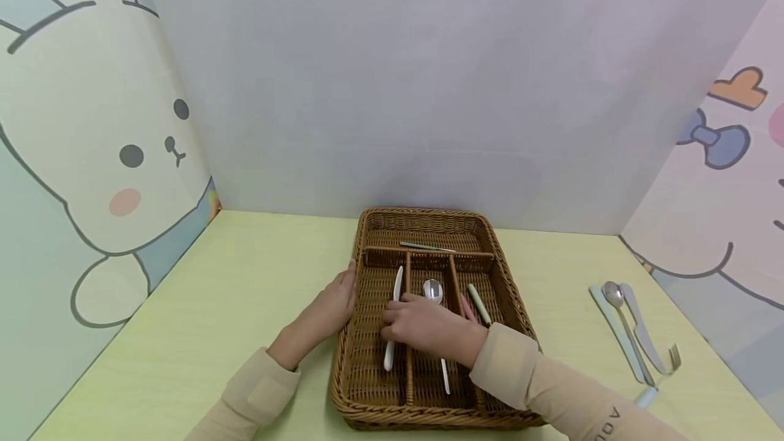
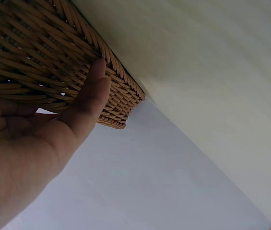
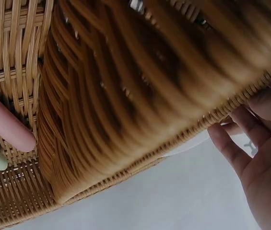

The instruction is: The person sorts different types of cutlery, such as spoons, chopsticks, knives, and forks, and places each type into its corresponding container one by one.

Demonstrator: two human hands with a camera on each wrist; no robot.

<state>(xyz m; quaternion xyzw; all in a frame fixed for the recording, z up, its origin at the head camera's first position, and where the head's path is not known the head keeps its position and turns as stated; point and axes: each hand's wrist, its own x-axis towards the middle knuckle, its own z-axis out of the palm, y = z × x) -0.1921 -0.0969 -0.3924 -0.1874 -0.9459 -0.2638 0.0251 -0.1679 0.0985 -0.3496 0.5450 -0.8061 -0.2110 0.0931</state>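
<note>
A brown wicker cutlery basket [image 1: 436, 418] stands on the pale table. My left hand [image 1: 327, 305] rests on its left side, fingers extended along the outer wall [image 2: 39, 43] in the left wrist view. My right hand [image 1: 429, 324] is over the left compartment, pinching a white-handled table knife [image 1: 388, 358] around its middle. The divider partly hides these fingers in the right wrist view. Beneath my right hand, a spoon [image 1: 432, 290] lies in the middle compartment. The right compartment has a green handle [image 1: 480, 303] and a pink handle [image 3: 8, 122].
A thin utensil [image 1: 425, 246] lies in the basket's back compartment. On the table to the right are a light-green handled piece [image 1: 615, 332], a spoon [image 1: 614, 295], a knife [image 1: 643, 332] and a fork [image 1: 674, 359]. Printed walls enclose the table.
</note>
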